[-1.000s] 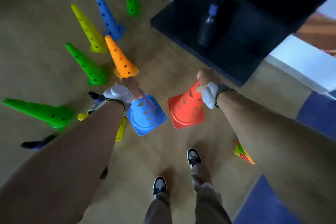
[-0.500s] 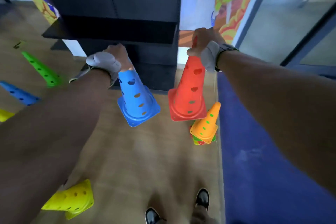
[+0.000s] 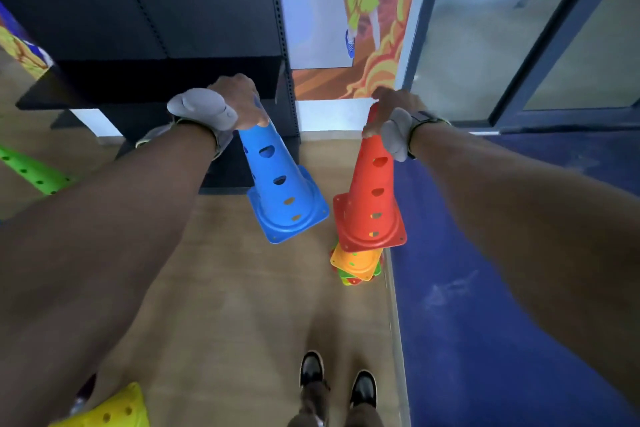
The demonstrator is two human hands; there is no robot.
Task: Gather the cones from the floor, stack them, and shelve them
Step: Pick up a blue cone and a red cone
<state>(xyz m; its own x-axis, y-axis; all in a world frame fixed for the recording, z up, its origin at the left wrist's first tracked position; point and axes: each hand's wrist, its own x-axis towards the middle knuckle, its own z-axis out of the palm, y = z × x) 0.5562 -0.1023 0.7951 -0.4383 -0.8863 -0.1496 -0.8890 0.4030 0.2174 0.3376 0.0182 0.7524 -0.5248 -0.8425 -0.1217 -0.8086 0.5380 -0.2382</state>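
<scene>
My left hand (image 3: 239,102) grips the tip of a blue perforated cone (image 3: 282,191), which hangs tilted above the wooden floor. My right hand (image 3: 388,111) grips the tip of a red cone (image 3: 372,204). The red cone hangs directly over a stack of cones (image 3: 355,263) on the floor, topped by an orange one, and hides that stack's upper part. Whether the red cone touches the stack I cannot tell. The black shelf unit (image 3: 166,80) stands just behind my left hand.
A green cone (image 3: 31,172) lies at the left edge and a yellow cone (image 3: 110,409) at the bottom left. A blue mat (image 3: 502,288) covers the floor on the right. My shoes (image 3: 337,381) are at the bottom. A painted wall and glass door lie ahead.
I turned from the scattered cones to face the shelf. Both cones went from near the floor to hanging upright, and the red one has shifted over the floor stack.
</scene>
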